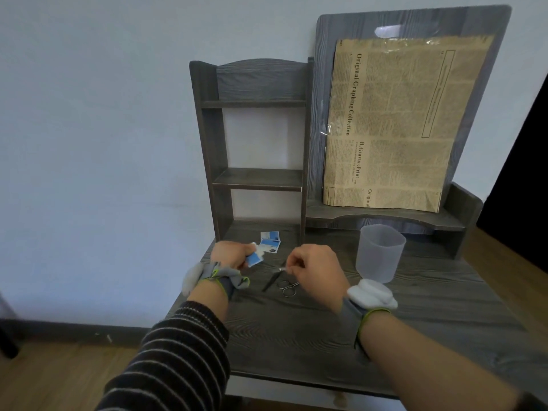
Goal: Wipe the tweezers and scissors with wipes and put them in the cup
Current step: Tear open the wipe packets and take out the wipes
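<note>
The left hand [234, 254] is gripping a blue and white wipe [255, 258], its fingers curled tight round it. Just behind it, two more packets [270, 240] are lying on the worktop [296, 327]. Next along, a thin dark tool, the tweezers [270, 282] I take it, is lying slantwise, with the scissors [287, 288] just beside it, rings toward the person. The right hand [314, 271] is reaching over them, its fingers [292, 269] pinched together on a small silvery end that seems to be the far tip of the tweezers. Farther right the cup [380, 253] is standing upright, with nothing in it that I can see. To my eye the wiping is only starting: a tool is being picked up. The next move is calling for tool and wipe to meet, and the wipe may need opening first.
</note>
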`<state>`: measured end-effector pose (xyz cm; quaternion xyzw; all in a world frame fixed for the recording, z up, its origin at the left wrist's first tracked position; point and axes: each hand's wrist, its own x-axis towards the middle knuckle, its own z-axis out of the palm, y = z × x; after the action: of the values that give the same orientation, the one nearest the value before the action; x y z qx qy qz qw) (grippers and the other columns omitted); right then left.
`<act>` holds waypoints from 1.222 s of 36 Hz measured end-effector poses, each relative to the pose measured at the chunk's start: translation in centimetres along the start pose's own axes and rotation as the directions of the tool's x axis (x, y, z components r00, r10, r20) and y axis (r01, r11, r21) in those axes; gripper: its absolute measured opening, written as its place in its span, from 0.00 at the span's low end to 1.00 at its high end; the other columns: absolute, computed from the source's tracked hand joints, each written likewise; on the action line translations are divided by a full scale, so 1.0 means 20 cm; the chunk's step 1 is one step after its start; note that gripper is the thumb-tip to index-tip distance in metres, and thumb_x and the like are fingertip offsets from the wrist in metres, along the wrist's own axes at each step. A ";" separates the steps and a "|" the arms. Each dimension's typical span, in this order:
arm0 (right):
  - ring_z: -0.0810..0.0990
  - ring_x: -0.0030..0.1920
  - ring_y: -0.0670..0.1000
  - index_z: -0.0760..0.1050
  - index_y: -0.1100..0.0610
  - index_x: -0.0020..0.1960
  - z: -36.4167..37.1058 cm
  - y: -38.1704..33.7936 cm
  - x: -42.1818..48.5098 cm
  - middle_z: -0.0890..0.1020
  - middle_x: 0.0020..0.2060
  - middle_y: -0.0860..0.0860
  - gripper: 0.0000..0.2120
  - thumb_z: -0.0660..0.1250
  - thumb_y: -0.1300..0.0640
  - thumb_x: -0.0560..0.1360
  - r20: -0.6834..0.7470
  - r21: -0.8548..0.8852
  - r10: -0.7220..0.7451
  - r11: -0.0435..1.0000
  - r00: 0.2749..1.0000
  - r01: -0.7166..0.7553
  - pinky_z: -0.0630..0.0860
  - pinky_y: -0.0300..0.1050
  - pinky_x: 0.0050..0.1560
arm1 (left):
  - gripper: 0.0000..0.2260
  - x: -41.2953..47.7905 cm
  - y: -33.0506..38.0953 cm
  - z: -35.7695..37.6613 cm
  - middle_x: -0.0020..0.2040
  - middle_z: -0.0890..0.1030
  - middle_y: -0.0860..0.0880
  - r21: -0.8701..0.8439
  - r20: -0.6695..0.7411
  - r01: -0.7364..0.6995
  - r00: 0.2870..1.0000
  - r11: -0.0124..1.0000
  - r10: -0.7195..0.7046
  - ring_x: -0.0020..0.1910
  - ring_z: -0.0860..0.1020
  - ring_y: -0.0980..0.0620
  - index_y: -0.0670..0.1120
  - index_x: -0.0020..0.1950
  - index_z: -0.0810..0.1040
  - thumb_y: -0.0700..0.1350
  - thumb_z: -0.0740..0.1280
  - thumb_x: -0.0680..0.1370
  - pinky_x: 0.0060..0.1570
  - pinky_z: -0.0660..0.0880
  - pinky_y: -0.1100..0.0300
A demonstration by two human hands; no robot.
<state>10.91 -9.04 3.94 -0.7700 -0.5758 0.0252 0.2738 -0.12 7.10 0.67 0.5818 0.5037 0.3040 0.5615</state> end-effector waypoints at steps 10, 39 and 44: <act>0.79 0.41 0.45 0.82 0.53 0.42 0.02 0.06 0.01 0.82 0.37 0.46 0.03 0.70 0.57 0.72 -0.106 0.201 0.175 0.968 0.979 -0.151 0.74 0.39 0.47 | 0.09 0.11 -0.09 -0.16 0.33 0.76 0.44 -0.128 -0.051 0.026 0.998 0.991 -0.033 0.21 0.75 0.56 0.41 0.33 0.76 0.37 0.69 0.74 0.21 0.72 0.67; 0.81 0.50 0.49 0.84 0.56 0.47 0.22 -0.20 0.22 0.85 0.48 0.50 0.08 0.67 0.55 0.74 0.005 0.283 0.164 0.946 0.986 -0.159 0.76 0.45 0.55 | 0.02 -0.04 -0.04 -0.22 0.34 0.80 0.47 -0.132 0.058 -0.001 0.998 0.991 0.009 0.22 0.74 0.60 0.44 0.40 0.81 0.39 0.72 0.72 0.19 0.67 0.70; 0.80 0.49 0.49 0.83 0.58 0.46 0.21 -0.18 0.21 0.85 0.46 0.51 0.08 0.66 0.58 0.74 -0.015 0.262 0.165 0.952 0.986 -0.155 0.76 0.43 0.53 | 0.04 -0.05 -0.02 -0.20 0.32 0.81 0.49 -0.122 0.068 -0.007 0.998 0.993 0.015 0.19 0.74 0.63 0.45 0.39 0.81 0.38 0.71 0.73 0.18 0.67 0.71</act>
<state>7.64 -2.84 3.22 -0.7718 -0.4981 0.1086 0.3799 -4.23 7.53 1.20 0.5594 0.4615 0.3170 0.6112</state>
